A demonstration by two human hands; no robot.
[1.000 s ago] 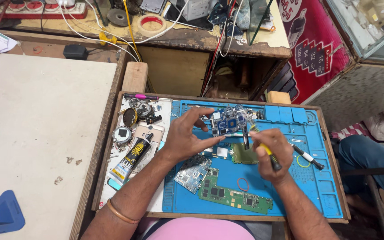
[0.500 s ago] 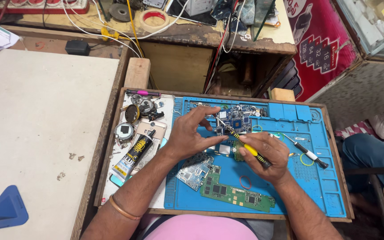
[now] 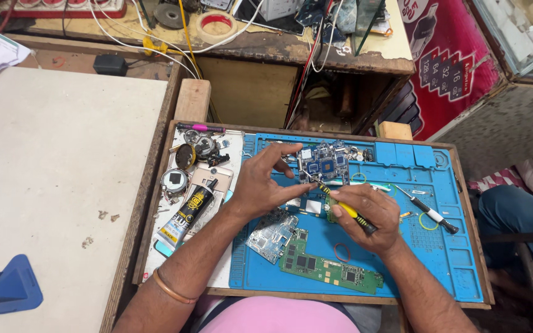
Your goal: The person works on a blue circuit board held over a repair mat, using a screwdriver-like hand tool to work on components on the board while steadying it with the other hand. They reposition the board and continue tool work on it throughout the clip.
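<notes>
Since the earlier frame, right hand (image 3: 365,216) lowered the yellow-black screwdriver (image 3: 340,205), fingers clamped on its handle; its long axis slants up-left to the blue circuit board (image 3: 325,161) near the mat's (image 3: 439,259) far edge. Left hand (image 3: 263,185) fingers spread, touching board.

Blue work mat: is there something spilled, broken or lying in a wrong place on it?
Nothing is spilled. The blue work mat holds bare circuit boards: a green board lies askew near its front edge, beside loose rubber rings. The right hand holds a yellow-handled screwdriver; the left hand pinches near a blue board.
</notes>
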